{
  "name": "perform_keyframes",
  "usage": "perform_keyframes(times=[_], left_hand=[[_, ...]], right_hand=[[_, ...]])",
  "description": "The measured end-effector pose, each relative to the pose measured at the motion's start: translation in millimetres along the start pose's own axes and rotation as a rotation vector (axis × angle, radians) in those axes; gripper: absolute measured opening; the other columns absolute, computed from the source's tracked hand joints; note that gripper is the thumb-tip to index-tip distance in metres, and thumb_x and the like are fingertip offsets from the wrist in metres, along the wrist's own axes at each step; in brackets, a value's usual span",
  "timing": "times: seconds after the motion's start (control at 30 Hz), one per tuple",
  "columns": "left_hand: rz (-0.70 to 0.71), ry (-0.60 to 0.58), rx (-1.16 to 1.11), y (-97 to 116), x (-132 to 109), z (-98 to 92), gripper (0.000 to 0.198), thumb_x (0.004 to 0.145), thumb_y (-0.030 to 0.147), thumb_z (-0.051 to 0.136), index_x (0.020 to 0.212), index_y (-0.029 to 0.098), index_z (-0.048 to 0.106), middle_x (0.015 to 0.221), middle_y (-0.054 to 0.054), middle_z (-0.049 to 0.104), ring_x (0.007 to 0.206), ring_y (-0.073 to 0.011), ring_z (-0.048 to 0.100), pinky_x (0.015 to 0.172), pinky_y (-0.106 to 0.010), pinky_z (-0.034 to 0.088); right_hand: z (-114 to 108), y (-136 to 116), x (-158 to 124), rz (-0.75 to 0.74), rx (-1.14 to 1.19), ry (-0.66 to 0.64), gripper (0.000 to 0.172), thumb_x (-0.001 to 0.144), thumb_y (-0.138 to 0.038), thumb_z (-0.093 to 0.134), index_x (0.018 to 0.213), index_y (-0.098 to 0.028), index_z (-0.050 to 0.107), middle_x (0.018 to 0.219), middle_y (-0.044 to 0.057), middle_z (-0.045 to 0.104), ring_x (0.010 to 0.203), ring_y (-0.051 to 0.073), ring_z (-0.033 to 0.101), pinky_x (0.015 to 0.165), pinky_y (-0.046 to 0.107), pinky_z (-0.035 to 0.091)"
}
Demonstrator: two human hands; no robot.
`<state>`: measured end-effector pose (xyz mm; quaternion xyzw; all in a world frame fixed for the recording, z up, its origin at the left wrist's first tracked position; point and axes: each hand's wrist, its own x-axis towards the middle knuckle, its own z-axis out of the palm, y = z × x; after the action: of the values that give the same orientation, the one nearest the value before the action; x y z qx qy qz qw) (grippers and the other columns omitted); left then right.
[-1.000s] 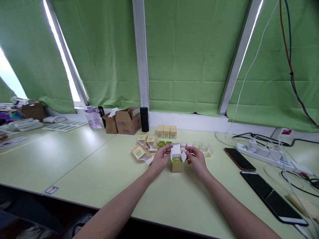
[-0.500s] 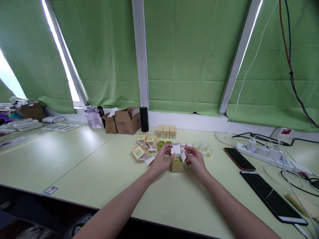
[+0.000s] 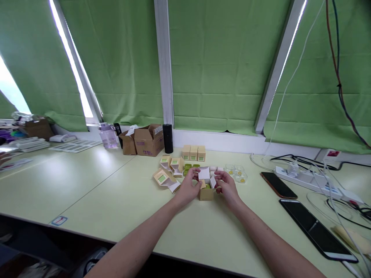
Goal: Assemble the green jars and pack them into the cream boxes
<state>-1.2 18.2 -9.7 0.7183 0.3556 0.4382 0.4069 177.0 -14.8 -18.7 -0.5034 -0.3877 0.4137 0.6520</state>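
Observation:
A small tan carton point(image 3: 206, 193) stands on the pale green table point(image 3: 121, 193) with its white top flaps up and a green item just visible inside. My left hand point(image 3: 188, 186) grips the carton's left side and presses its left flap inward. My right hand point(image 3: 227, 186) pinches the right flap, fingers curled. Just beyond lie open flat cartons point(image 3: 164, 178), green pots point(image 3: 191, 167) and clear cups with yellow centres point(image 3: 238, 172). Three closed tan boxes point(image 3: 193, 152) stand in a row behind them.
Brown cardboard boxes point(image 3: 148, 139), a black cylinder point(image 3: 167, 138) and a clear bottle point(image 3: 108, 135) stand by the window sill. Two phones point(image 3: 277, 184) point(image 3: 317, 229), a power strip point(image 3: 307, 178) and cables lie at right. Papers and clutter sit far left.
Both hands have drawn in closer to the carton. The side flaps, spread wide a second ago, are now folded inward, and the green item inside is mostly covered.

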Motion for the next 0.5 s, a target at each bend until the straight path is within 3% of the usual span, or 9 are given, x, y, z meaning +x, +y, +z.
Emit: perform_keyframes(times=[0.5], left_hand=[[0.004,0.002,0.007,-5.5,0.6,0.3,0.038,0.087,0.018,0.059,0.124,0.022,0.048,0.11,-0.007,0.066,0.105,-0.0207,0.062,0.085,-0.032,0.047]], right_hand=[[1.4,-6.5,-5.6,0.094,0.079,-0.058,0.046,0.056,-0.032,0.07,0.1,-0.023,0.06,0.085,-0.002,0.061,0.055,0.011,0.054,0.042,0.023,0.035]])
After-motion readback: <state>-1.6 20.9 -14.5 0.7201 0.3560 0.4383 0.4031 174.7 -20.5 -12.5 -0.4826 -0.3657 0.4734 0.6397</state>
